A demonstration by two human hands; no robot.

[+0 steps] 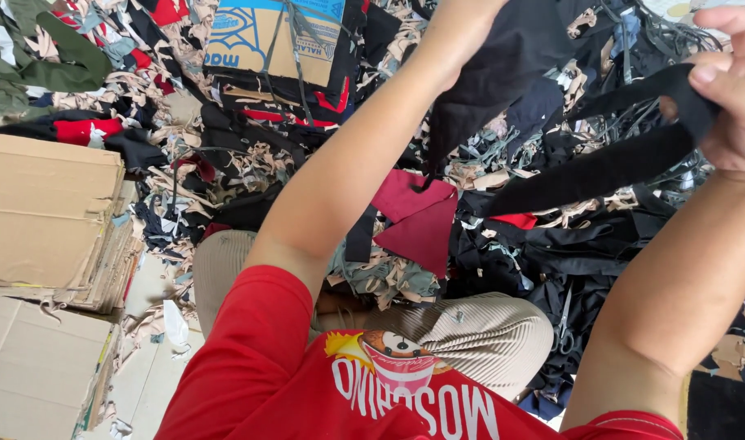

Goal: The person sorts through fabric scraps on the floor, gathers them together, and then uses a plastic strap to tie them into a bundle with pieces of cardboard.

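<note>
Pinching a long black strip of cut fabric (625, 155) between thumb and fingers, the person's right hand (735, 90) is holding it up at the right edge of the view, with the strip trailing down and left over the heap. At the top of the view, the left hand (462, 28) is mostly cut off; its wrist is meeting a larger hanging piece of black cloth (490, 73), so it seems to be gripping that piece, but the fingers are out of sight and their closing cannot be told.

Going from largest to smallest: a wide heap of mixed fabric offcuts (226, 163) in black, tan, red and green is covering the floor ahead. A stack of flattened brown cardboard sheets (46, 220) is lying at the left, and a printed cardboard box (266, 37) is sitting on the heap farther back. The person, wearing a red printed shirt (307, 391), is sitting with a knee in ribbed beige trousers (486, 334) bent forward. A dark red triangular cloth piece (417, 220) is resting on scraps just above the knee. Small grey scissors (564, 330) are lying half buried beside the knee.

As a judgement, the strip's free end could catch in the loose scraps below it and drag several up. The scissors could also sink under shifting cloth, where a groping hand might meet the blades.
</note>
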